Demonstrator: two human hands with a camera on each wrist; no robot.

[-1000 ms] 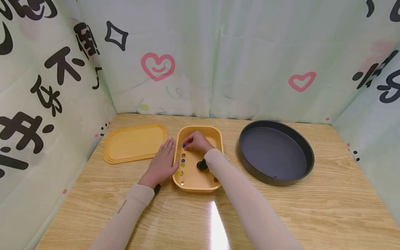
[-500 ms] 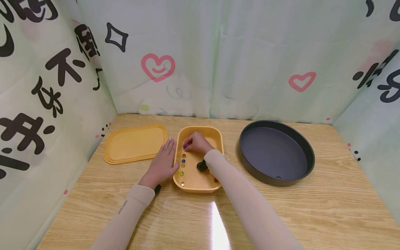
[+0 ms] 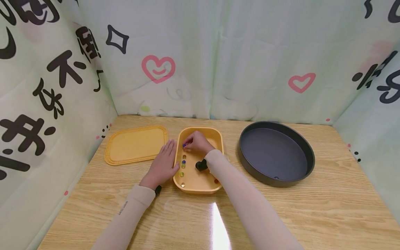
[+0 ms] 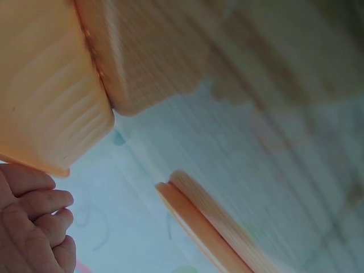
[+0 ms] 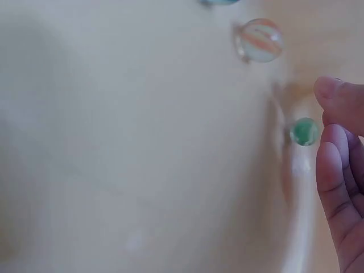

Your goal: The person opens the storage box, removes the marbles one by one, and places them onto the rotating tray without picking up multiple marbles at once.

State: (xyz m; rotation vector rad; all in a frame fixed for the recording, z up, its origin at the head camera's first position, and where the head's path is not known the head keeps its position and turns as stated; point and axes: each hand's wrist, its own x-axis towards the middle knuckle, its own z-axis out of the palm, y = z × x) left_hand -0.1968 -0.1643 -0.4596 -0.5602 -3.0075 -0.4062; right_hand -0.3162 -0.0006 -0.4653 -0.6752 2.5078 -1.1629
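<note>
My right hand [image 3: 198, 143] reaches into a yellow plastic box [image 3: 197, 190]. Its fingertips pinch at a small blue marble [image 3: 184, 146] by the left wall; the finger contact is partly hidden. Close up in the right wrist view, a green marble [image 5: 304, 132] sits right at the fingertips, and a clear marble with orange swirls [image 5: 260, 40] lies farther off. Flat with straight fingers, my left hand [image 3: 161, 165] rests along the box's left rim. Down the box's left side lie several marbles, among them an amber one [image 3: 184, 157] and a yellow-green one [image 3: 182, 174].
A yellow lid [image 3: 136, 146] lies left of the box on the wooden table [image 3: 175, 218]. On the right stands a round dark grey pan [image 3: 275, 152] with a small marble [image 3: 276, 177] near its front wall. A red marble [image 3: 216, 181] is in the box's front right corner.
The right fingertips and the blue marble have shifted only slightly along the left wall. A small marble now visible in the pan was not seen one second ago. My left hand stays put.
</note>
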